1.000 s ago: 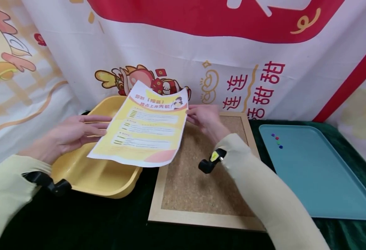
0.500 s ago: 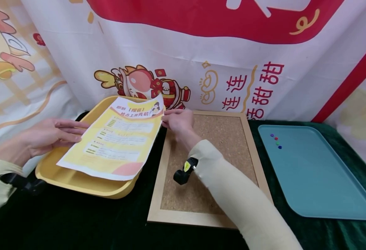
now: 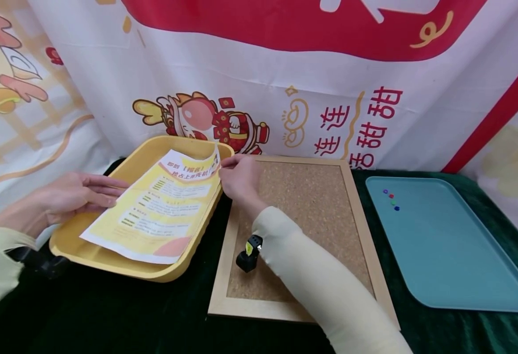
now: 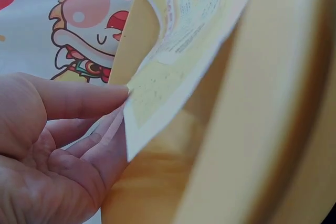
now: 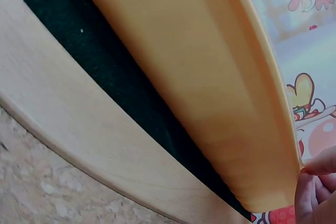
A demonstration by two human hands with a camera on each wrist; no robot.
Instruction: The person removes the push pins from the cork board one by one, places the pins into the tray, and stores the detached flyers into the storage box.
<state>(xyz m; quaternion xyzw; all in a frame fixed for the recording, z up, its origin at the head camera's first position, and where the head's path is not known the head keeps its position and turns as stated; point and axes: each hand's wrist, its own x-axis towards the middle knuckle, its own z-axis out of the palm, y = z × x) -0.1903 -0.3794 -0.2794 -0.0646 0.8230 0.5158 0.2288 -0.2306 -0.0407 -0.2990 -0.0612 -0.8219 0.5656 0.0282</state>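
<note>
A yellow-and-white printed sheet of paper lies tilted within the yellow plastic bin, its upper right corner curling upward. At the sheet's left edge is my left hand, over the bin's left rim; in the left wrist view, the thumb and fingers of the left hand pinch the paper's edge. My right hand pinches the sheet's right edge near the top, at the bin's right rim. In the right wrist view, the right hand shows only partly, and the bin's wall hides the sheet.
Right of the bin lies a wood-framed cork board, partly under my right forearm. A blue-green tray at the far right holds several tiny coloured pieces. Dark green cloth covers the table, and a printed banner hangs behind.
Both hands have moved left and down with the paper, from between the bin and the cork board to over the bin. The sheet has sunk lower into the bin.
</note>
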